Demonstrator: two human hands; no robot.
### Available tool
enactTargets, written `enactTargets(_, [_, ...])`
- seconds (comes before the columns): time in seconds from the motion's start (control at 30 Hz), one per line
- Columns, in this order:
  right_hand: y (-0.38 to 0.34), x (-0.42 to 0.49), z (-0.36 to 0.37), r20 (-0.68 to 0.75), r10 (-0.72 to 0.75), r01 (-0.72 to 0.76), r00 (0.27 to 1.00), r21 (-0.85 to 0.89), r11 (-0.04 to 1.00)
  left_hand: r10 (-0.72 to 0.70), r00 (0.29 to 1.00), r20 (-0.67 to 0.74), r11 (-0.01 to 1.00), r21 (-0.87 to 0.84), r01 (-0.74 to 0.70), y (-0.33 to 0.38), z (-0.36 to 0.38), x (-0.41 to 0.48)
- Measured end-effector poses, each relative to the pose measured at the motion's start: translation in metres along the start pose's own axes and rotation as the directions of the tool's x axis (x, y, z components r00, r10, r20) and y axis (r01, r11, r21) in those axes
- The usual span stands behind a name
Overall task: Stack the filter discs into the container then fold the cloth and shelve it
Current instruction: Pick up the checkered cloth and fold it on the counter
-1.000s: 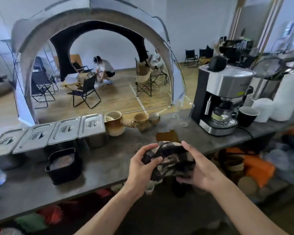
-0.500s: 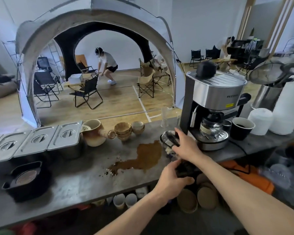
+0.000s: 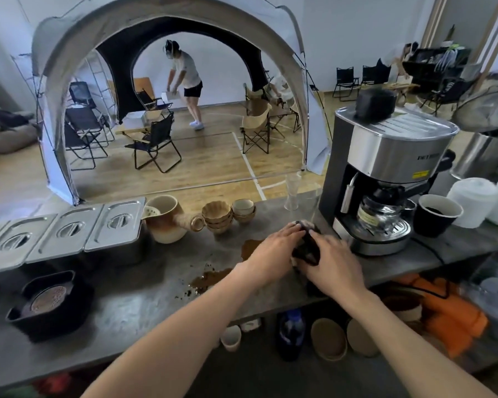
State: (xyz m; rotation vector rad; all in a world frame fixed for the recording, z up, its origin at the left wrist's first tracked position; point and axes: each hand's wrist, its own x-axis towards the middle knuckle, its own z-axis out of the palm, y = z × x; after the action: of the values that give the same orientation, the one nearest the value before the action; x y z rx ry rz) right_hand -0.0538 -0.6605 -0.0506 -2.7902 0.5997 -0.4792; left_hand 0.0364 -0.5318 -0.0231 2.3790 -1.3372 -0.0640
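Coffee machine (image 3: pixel 385 179) perhaps crowding right; left counter (image 3: pixel 144 285) open

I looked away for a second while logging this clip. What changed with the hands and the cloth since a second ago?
The cloth, held up in the air in both hands a second ago, is now pressed down on the counter beside the coffee machine, next to the brown spill. The left hand and right hand both still grip it. The black container, with a disc inside, and the cups stay put.

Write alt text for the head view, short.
Both hands, left hand and right hand, press a dark cloth onto a grey counter beside a brown spill, just left of a coffee machine.
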Motion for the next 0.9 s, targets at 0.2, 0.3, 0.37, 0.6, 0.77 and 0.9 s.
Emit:
enactTargets(0.2, [-0.019,0.008,0.014,0.069,0.029,-0.031,0.997,0.019,0.999,0.067,0.993,0.092,0.988,0.135,-0.079,-0.021,-0.014,0.017])
enactTargets(0.3, [-0.029,0.010,0.021,0.086,0.028,-0.033,0.996,0.059,0.998,0.042,0.996,0.080,0.991,0.126,-0.052,-0.031,-0.018,0.015])
enactTargets(0.37, [-0.034,0.012,0.022,0.089,0.014,-0.022,0.996,0.082,0.996,0.038,0.997,0.072,0.991,0.127,-0.047,-0.035,-0.021,0.013])
enactTargets(0.6, [-0.057,0.015,0.026,0.117,-0.053,0.027,0.992,0.208,0.978,0.010,0.998,0.068,0.987,0.162,-0.021,-0.052,-0.030,-0.006])
enactTargets(0.77, [-0.076,0.013,0.028,0.172,-0.169,0.124,0.971,0.246,0.961,-0.039,0.999,0.029,0.983,0.181,0.033,-0.072,-0.032,-0.039])
enactTargets(0.9, [-0.097,0.005,0.031,0.198,-0.257,0.199,0.946,0.271,0.942,-0.096,0.995,-0.013,0.975,0.200,0.097,-0.087,-0.034,-0.069])
